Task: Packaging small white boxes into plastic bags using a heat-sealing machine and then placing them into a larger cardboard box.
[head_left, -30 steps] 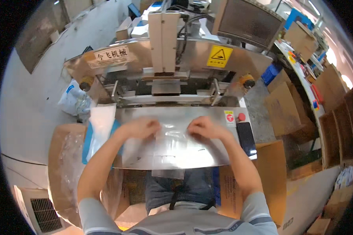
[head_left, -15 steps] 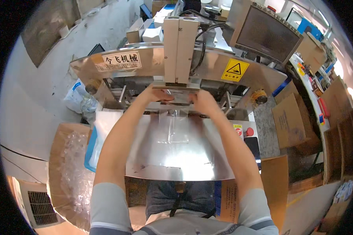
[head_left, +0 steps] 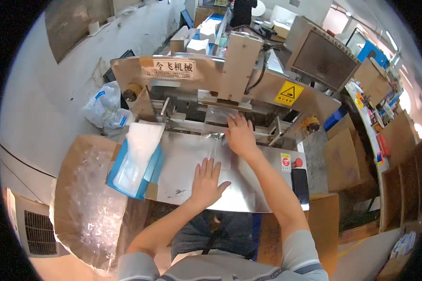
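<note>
At the far left of the frame we see a grey louvred unit [head_left: 36,232], partly cut off by the dark rim, and beside it an open cardboard box [head_left: 86,196] lined with crinkled, glossy clear plastic. Just right of it, left of centre, a stack of soft white pouches [head_left: 138,154] lies on a blue tray at the edge of the smooth, brushed steel table [head_left: 183,161], which reflects the light dully. Above that, in the upper left, crumpled clear bags [head_left: 105,110] sit against the pale wall. Our left hand [head_left: 206,180] rests flat on the steel at lower centre, fingers spread wide and palm down, gripping nothing. Our right hand [head_left: 239,136] lies a little higher and to the right, also flat and open, pressing on a thin transparent bag [head_left: 220,119] at the mouth of the boxy metal machine [head_left: 220,79] in the upper centre; the film is so clear that its edges are hard to make out, and we cannot tell how far it runs under the machine's head. A yellow triangular warning label [head_left: 289,92] marks the machine's right panel. Further right a red round button [head_left: 297,162] and a dark phone [head_left: 300,185] sit on the table's edge, with a grey monitor [head_left: 323,58] above and brown cartons [head_left: 344,154] bending along the rim.
</note>
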The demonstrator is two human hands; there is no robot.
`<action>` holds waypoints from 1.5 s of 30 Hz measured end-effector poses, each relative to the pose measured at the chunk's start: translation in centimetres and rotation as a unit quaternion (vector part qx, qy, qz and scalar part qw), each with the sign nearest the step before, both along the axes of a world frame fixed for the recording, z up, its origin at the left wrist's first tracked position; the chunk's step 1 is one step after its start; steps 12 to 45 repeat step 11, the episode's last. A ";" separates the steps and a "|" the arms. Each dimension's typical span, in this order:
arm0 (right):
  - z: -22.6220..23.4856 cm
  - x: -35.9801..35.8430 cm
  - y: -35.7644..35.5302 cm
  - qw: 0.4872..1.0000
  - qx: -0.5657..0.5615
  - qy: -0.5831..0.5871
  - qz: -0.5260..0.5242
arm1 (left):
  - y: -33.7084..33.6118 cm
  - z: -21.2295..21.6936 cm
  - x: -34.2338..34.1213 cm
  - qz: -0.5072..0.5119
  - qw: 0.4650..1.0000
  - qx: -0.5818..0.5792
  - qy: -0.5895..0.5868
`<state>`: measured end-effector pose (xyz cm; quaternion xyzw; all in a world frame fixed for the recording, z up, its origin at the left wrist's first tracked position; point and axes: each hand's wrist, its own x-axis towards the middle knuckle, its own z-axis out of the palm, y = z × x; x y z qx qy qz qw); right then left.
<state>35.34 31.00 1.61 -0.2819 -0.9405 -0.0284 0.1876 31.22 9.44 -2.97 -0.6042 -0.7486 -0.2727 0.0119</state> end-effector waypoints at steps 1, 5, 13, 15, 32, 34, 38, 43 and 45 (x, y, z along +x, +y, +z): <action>-0.2 0.1 0.0 1.000 -0.010 -0.004 0.009 | -0.1 -0.3 0.3 -0.001 1.000 0.021 0.009; -1.1 0.4 1.1 1.000 -0.003 0.019 0.016 | -1.1 -0.5 1.8 -0.003 0.999 0.048 -0.007; 0.2 -0.1 1.0 0.997 -0.050 -0.039 0.033 | -2.5 -0.4 2.4 0.005 1.000 0.026 -0.012; 0.2 -0.1 1.0 0.997 -0.050 -0.039 0.033 | -2.5 -0.4 2.4 0.005 1.000 0.026 -0.012; 0.2 -0.1 1.0 0.997 -0.050 -0.039 0.033 | -2.5 -0.4 2.4 0.005 1.000 0.026 -0.012; 0.2 -0.1 1.0 0.997 -0.050 -0.039 0.033 | -2.5 -0.4 2.4 0.005 1.000 0.026 -0.012; 0.2 -0.1 1.0 0.997 -0.050 -0.039 0.033 | -2.5 -0.4 2.4 0.005 1.000 0.026 -0.012; 0.2 -0.1 1.0 0.997 -0.050 -0.039 0.033 | -2.5 -0.4 2.4 0.005 1.000 0.026 -0.012; 0.2 -0.1 1.0 0.997 -0.050 -0.039 0.033 | -2.5 -0.4 2.4 0.005 1.000 0.026 -0.012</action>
